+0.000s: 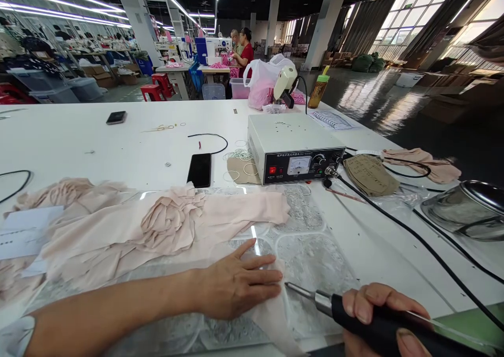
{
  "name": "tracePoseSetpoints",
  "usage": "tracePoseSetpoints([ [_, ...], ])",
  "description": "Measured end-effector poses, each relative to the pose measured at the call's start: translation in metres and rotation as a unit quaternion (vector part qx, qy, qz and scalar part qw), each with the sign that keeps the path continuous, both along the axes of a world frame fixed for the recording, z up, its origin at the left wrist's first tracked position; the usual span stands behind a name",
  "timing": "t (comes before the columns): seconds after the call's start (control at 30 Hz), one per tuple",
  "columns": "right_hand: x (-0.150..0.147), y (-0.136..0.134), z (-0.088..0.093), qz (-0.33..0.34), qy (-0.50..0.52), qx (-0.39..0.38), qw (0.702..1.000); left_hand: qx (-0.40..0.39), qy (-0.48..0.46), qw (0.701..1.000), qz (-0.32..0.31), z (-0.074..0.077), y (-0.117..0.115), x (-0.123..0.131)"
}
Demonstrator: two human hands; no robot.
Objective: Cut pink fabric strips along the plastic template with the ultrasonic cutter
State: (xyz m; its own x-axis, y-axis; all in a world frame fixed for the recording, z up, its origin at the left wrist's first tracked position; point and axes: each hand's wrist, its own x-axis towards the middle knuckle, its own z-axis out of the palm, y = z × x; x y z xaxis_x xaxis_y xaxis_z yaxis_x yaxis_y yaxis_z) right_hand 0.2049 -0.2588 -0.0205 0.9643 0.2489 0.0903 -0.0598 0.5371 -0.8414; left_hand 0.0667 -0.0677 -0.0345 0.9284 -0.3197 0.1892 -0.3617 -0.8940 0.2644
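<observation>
The right hand [388, 296] holds a fat black pen-shaped tool [337, 308] with a shiny metal point [301, 291]. The left hand [242, 282] lies flat, fingers spread, on thin, pale pink cloth [271, 320], just beside the metal point. Ruffled pale pink cloth [169, 220] past the left hand looks already cut; the piece under it seems not finished yet.

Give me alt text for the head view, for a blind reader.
A left hand lies flat on pale pink fabric while the right hand holds a black-handled tool with a pointed metal tip. Beyond, a smartphone and metered control box sit on a white table.
</observation>
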Motion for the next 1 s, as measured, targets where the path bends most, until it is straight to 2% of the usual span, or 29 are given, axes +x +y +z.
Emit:
tracePoseSetpoints([
  [0.2, 0.002, 0.003, -0.003, -0.003, -0.027, -0.007, 1.0, 0.014, -0.016, 1.0, -0.006, 0.0, 0.0, 0.001],
  [0.4, 0.007, 0.006, -0.006, -0.012, -0.007, 0.011, 1.0, 0.032, -0.02, 0.999, -0.014, 0.001, 0.001, 0.002],
  [0.7, 0.005, 0.021, -0.001, -0.03, -0.041, 0.011, 0.999, 0.061, -0.024, 0.997, -0.033, 0.003, 0.002, 0.004],
  [0.83, 0.007, 0.02, -0.006, -0.029, -0.048, 0.015, 0.998, 0.074, -0.024, 0.996, -0.045, 0.006, 0.003, 0.004],
  [1.0, 0.013, 0.019, -0.014, -0.014, -0.085, 0.041, 0.995, 0.051, -0.012, 0.998, -0.04, 0.006, 0.003, 0.005],
])
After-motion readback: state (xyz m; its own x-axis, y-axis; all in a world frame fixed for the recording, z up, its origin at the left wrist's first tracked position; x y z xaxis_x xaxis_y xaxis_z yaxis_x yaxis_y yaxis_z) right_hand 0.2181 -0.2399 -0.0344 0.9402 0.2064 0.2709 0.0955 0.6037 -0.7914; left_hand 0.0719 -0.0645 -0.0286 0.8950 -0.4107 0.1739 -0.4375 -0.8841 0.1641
